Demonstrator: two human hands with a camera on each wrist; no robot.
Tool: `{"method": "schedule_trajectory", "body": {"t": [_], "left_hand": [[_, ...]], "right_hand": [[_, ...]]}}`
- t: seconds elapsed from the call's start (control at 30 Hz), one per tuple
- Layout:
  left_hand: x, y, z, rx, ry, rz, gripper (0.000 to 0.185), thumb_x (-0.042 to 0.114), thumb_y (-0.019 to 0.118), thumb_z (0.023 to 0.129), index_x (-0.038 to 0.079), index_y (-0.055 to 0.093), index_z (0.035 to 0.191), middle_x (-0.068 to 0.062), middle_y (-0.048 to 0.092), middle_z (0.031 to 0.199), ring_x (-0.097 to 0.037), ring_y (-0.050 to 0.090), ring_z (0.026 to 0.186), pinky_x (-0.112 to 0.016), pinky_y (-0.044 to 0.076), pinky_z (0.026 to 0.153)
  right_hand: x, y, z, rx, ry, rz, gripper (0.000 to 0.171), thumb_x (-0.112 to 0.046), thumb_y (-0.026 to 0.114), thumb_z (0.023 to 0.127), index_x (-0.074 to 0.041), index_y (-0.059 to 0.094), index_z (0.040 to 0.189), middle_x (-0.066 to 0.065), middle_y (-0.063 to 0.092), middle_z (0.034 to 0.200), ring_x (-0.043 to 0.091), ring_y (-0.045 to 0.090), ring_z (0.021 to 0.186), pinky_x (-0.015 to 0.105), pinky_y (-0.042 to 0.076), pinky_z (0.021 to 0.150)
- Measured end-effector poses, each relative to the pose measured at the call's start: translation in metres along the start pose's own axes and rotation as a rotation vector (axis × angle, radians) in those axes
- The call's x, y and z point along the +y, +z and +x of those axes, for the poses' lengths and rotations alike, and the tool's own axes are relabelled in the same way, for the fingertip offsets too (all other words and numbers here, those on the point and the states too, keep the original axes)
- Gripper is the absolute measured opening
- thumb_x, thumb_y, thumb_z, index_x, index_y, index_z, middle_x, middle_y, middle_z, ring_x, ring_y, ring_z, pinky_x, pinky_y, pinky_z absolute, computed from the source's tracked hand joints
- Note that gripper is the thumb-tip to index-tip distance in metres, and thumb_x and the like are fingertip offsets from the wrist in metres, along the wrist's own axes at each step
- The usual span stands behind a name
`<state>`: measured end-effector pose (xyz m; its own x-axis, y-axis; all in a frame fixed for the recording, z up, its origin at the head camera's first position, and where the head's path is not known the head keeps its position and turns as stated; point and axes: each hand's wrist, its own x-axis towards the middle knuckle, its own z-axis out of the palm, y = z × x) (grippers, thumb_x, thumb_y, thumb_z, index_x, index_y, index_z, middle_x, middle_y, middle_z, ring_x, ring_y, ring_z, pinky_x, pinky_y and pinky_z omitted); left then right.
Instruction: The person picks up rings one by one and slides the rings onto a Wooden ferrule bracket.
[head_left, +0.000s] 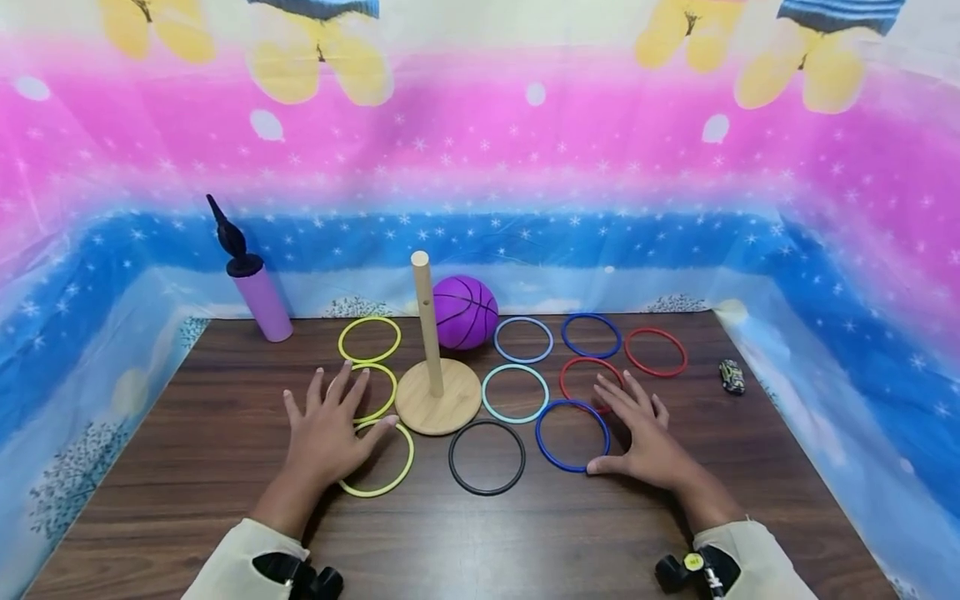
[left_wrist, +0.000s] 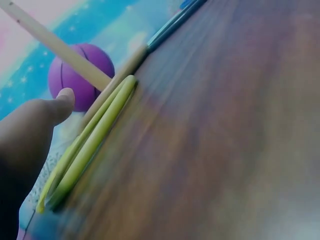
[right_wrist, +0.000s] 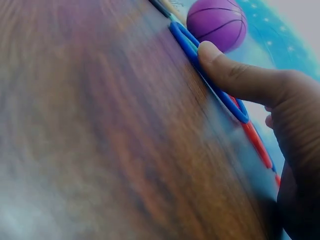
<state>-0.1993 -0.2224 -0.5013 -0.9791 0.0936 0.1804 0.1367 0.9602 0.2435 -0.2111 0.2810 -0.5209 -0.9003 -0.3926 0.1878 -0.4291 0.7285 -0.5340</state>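
Note:
A wooden peg stand stands mid-table with an upright peg and no ring on it. Coloured rings lie flat around it. My left hand lies flat with fingers spread across two yellow rings; the left wrist view shows its thumb above the yellow rings. My right hand lies flat too, with its thumb beside the near blue ring and its fingers over a red ring. In the right wrist view the thumb touches the blue ring. Neither hand holds anything.
A purple ball sits behind the peg. A black ring, a teal ring and further rings lie right of the stand. A purple pump stands back left, a small toy car at the right edge. Patterned cloth walls surround the table.

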Motion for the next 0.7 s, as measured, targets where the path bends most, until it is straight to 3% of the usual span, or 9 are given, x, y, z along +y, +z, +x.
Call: {"method": "schedule_trajectory", "body": {"t": [0.27, 0.43, 0.7], "left_hand": [[0.018, 0.006, 0.012, -0.016, 0.068, 0.009, 0.089, 0.074, 0.06, 0.1, 0.02, 0.043, 0.17, -0.012, 0.033, 0.18, -0.056, 0.021, 0.166, -0.09, 0.004, 0.123], [0.025, 0.011, 0.014, -0.008, 0.111, 0.02, 0.088, 0.074, 0.061, 0.099, 0.023, 0.044, 0.169, -0.009, 0.038, 0.179, -0.054, 0.025, 0.165, -0.09, 0.007, 0.122], [0.029, 0.014, 0.017, -0.041, 0.159, 0.016, 0.087, 0.076, 0.06, 0.099, 0.026, 0.045, 0.169, -0.003, 0.037, 0.179, -0.05, 0.028, 0.166, -0.091, 0.008, 0.122]], "right_hand": [[-0.002, 0.002, 0.001, -0.01, -0.089, 0.062, 0.121, -0.048, 0.103, 0.069, -0.009, 0.045, 0.167, 0.011, 0.037, 0.178, 0.054, 0.002, 0.168, 0.087, -0.003, 0.117], [-0.006, 0.001, 0.004, -0.055, -0.146, 0.103, 0.119, -0.047, 0.104, 0.068, -0.012, 0.047, 0.166, 0.011, 0.041, 0.176, 0.054, 0.001, 0.168, 0.087, -0.004, 0.117], [-0.01, 0.002, 0.004, -0.103, -0.125, 0.101, 0.113, -0.048, 0.104, 0.069, -0.018, 0.051, 0.165, 0.01, 0.052, 0.169, 0.052, 0.003, 0.169, 0.083, -0.006, 0.121]]}}
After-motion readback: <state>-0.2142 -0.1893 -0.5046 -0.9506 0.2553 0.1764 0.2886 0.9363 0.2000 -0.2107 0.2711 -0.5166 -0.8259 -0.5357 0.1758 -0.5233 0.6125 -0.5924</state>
